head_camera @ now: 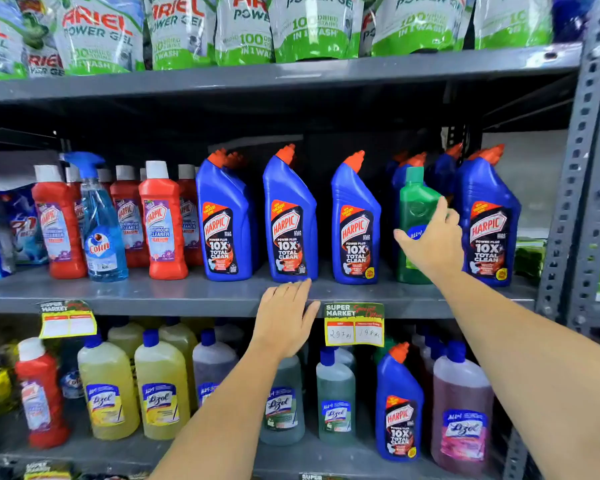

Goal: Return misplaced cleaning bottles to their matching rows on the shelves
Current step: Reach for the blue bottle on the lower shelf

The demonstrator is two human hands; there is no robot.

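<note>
A green Lizol bottle stands on the middle shelf among the blue Harpic bottles. My right hand is spread over its front, thumb at its left edge and fingers at its right; the bottle rests on the shelf. My left hand lies flat and open against the shelf's front edge, below a blue Harpic bottle. A blue Colin spray bottle stands among the red Harpic bottles. On the lower shelf, a blue Harpic bottle and a red Harpic bottle stand among Lizol bottles.
Ariel gel pouches fill the top shelf. A grey perforated upright bounds the shelves on the right. Price tags hang from the middle shelf edge. Gaps separate the front blue Harpic bottles.
</note>
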